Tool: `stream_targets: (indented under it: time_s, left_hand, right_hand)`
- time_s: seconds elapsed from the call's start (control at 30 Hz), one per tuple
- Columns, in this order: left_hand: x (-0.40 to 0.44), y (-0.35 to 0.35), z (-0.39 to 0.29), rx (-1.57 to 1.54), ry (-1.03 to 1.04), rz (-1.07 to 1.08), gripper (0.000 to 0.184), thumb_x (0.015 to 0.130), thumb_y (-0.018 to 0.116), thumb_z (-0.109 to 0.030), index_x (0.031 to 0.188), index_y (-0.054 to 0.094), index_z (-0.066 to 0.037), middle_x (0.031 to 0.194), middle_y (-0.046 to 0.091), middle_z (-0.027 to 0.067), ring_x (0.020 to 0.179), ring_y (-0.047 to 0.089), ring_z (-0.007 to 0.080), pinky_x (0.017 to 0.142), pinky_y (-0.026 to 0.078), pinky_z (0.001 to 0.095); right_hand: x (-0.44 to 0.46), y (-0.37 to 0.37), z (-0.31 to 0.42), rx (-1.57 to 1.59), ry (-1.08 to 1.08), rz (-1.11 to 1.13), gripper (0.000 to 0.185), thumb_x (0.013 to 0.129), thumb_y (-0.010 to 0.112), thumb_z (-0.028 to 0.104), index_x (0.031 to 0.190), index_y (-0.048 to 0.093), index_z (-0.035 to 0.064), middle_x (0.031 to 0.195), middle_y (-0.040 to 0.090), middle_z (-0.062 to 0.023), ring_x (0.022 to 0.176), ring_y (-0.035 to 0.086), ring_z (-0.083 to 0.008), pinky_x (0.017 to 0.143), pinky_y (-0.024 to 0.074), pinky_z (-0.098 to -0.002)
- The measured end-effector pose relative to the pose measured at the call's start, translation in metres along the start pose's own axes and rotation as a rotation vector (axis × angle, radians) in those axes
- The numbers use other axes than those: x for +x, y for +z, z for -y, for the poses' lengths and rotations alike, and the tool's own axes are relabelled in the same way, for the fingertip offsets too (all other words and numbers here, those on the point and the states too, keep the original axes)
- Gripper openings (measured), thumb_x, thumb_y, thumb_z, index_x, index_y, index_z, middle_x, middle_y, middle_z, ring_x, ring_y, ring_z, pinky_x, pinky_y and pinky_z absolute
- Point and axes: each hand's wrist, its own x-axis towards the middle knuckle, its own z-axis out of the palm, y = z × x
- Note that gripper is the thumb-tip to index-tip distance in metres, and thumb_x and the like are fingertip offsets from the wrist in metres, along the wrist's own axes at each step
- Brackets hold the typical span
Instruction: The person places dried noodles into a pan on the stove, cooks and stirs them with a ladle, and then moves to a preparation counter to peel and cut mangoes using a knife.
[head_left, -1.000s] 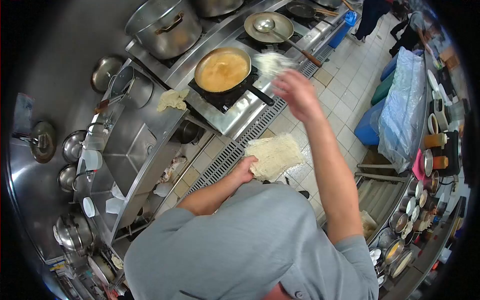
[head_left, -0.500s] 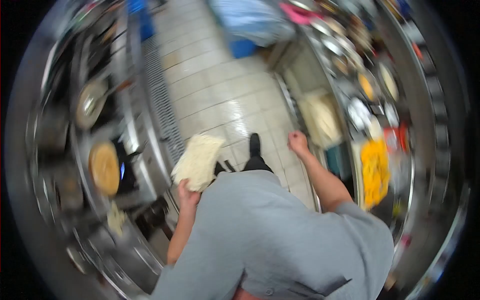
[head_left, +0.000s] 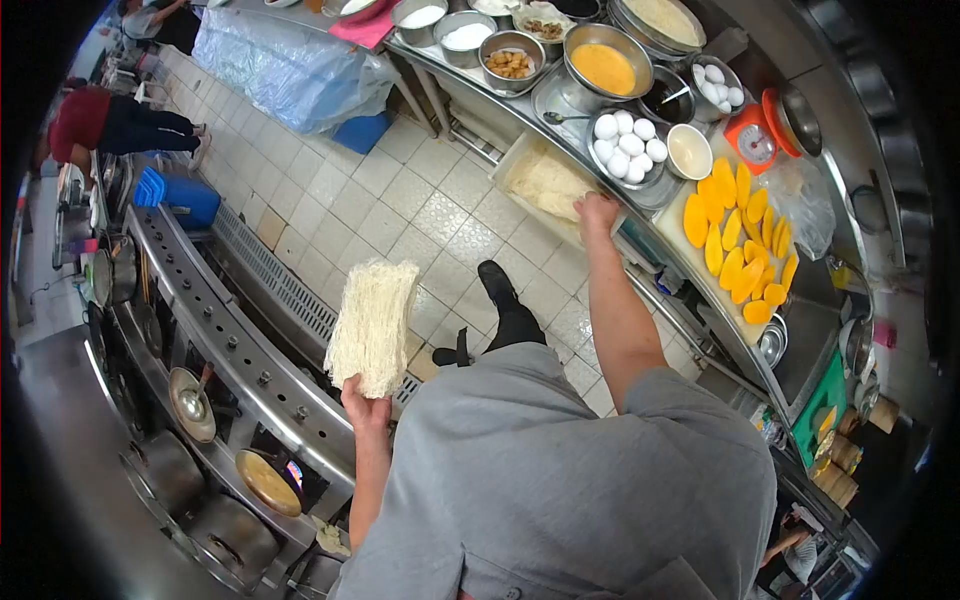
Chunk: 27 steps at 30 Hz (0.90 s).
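Cream-coloured strands are forming a flat, roughly rectangular slab (head_left: 375,325), which is hanging over the floor at the centre-left of the frame. The left hand (head_left: 368,408) is clamping its lower end, while the right hand (head_left: 597,212) is reaching to the near side of a pale container (head_left: 545,222) at the upper centre-right. The 2 hands are staying well apart; whether the right fingers are gripping the rim, I cannot tell. More pale strands (head_left: 550,183) are lying inside the container.

An orange-red scale (head_left: 752,140) at the upper right is showing a round white dial, its markings appearing too small to read. Beside it, yellow-orange pieces (head_left: 735,275) are covering much of a pale board (head_left: 697,262). White eggs (head_left: 628,148) are filling a metal bowl, and yellow liquid (head_left: 603,70) is sitting in another on the metal counter.

Light square tiles (head_left: 380,225) are paving the aisle, catching glare near a black boot (head_left: 497,285). Clear plastic sheeting (head_left: 280,70) is draping at the upper left; a person in a dark red top (head_left: 80,125) is standing farther left. A pan (head_left: 268,482) is resting on the stove at the lower left.
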Motion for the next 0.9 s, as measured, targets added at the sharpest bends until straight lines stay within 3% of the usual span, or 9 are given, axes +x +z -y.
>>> stream_targets:
  time_s: [0.1, 0.17, 0.2, 0.27, 0.4, 0.47, 0.63, 0.8, 0.9]
  left_hand:
    - [0.000, 0.016, 0.000, 0.013, 0.004, 0.039, 0.064, 0.082, 0.055, -0.015, 0.143, 0.040, -0.001, 0.141, 0.053, 0.0170, 0.127, 0.054, 0.0359, 0.107, 0.045, 0.0532]
    - [-0.002, 0.026, 0.002, 0.031, -0.003, 0.064, 0.064, 0.083, 0.055, -0.015, 0.143, 0.040, -0.001, 0.141, 0.053, 0.0167, 0.127, 0.054, 0.0353, 0.107, 0.045, 0.0528]
    - [-0.005, 0.031, 0.004, 0.040, -0.001, 0.057, 0.064, 0.083, 0.055, -0.016, 0.143, 0.040, -0.001, 0.141, 0.053, 0.0165, 0.127, 0.054, 0.0351, 0.107, 0.045, 0.0531]
    - [-0.007, 0.034, 0.003, 0.050, 0.004, 0.040, 0.064, 0.083, 0.055, -0.016, 0.143, 0.040, -0.001, 0.141, 0.053, 0.0162, 0.127, 0.054, 0.0350, 0.106, 0.045, 0.0533]
    - [-0.008, 0.034, 0.007, 0.089, -0.019, 0.011, 0.064, 0.083, 0.055, -0.018, 0.144, 0.040, -0.002, 0.141, 0.053, 0.0158, 0.127, 0.054, 0.0351, 0.106, 0.045, 0.0538]
    - [-0.009, 0.034, 0.007, 0.123, -0.003, 0.000, 0.064, 0.083, 0.055, -0.018, 0.144, 0.040, -0.002, 0.140, 0.054, 0.0155, 0.126, 0.055, 0.0352, 0.105, 0.046, 0.0540]
    - [-0.002, 0.025, 0.005, 0.203, -0.026, -0.005, 0.065, 0.083, 0.056, -0.023, 0.144, 0.041, -0.004, 0.137, 0.056, 0.0143, 0.122, 0.058, 0.0342, 0.099, 0.049, 0.0544]
    - [-0.001, 0.023, -0.002, 0.270, -0.044, 0.000, 0.065, 0.083, 0.056, -0.023, 0.143, 0.041, -0.004, 0.135, 0.057, 0.0140, 0.120, 0.059, 0.0340, 0.098, 0.050, 0.0522]
    - [-0.001, 0.022, -0.007, 0.297, -0.024, -0.008, 0.064, 0.084, 0.056, -0.023, 0.143, 0.042, -0.004, 0.135, 0.057, 0.0144, 0.120, 0.059, 0.0342, 0.098, 0.050, 0.0509]
  right_hand:
    - [0.010, 0.006, -0.012, 0.085, 0.124, 0.157, 0.031, 0.082, 0.057, -0.004, 0.114, 0.058, 0.0010, 0.098, 0.062, -0.0108, 0.077, 0.065, -0.0214, 0.055, 0.0541, -0.0339]
    - [-0.019, -0.009, 0.021, -0.409, -0.100, 0.472, 0.053, 0.081, 0.060, 0.002, 0.130, 0.044, -0.0074, 0.116, 0.063, -0.0211, 0.091, 0.068, -0.0286, 0.082, 0.0557, -0.0362]
    - [-0.019, -0.013, 0.015, -0.409, -0.096, 0.471, 0.053, 0.081, 0.060, 0.002, 0.130, 0.044, -0.0074, 0.116, 0.063, -0.0211, 0.091, 0.068, -0.0286, 0.082, 0.0557, -0.0362]
    - [-0.017, -0.020, -0.003, -0.883, -0.630, 0.115, 0.051, 0.079, 0.063, 0.004, 0.127, 0.049, -0.0079, 0.115, 0.064, -0.0203, 0.096, 0.067, -0.0290, 0.085, 0.0530, -0.0359]
    - [-0.017, -0.035, 0.008, -0.612, -0.183, 0.098, 0.055, 0.079, 0.065, 0.006, 0.129, 0.049, -0.0079, 0.120, 0.064, -0.0224, 0.106, 0.065, -0.0331, 0.092, 0.0500, -0.0379]
    - [-0.017, -0.024, 0.010, -0.138, -0.031, 0.104, 0.060, 0.078, 0.064, 0.007, 0.134, 0.046, -0.0077, 0.123, 0.063, -0.0265, 0.108, 0.064, -0.0383, 0.094, 0.0496, -0.0390]
    - [-0.050, 0.030, 0.000, -0.658, -0.315, 0.148, 0.080, 0.082, 0.066, 0.017, 0.147, 0.028, -0.0096, 0.147, 0.035, -0.0376, 0.138, 0.035, -0.0469, 0.115, 0.0306, -0.0419]
    - [-0.124, 0.073, 0.017, -0.733, -0.322, 0.215, 0.084, 0.083, 0.064, 0.019, 0.151, 0.022, -0.0075, 0.150, 0.018, -0.0437, 0.144, 0.013, -0.0541, 0.120, 0.0195, -0.0428]
    - [-0.124, 0.073, 0.027, -0.830, -0.255, 0.278, 0.076, 0.085, 0.059, 0.014, 0.149, 0.024, -0.0084, 0.152, 0.012, -0.0434, 0.142, 0.024, -0.0528, 0.119, 0.0249, -0.0473]
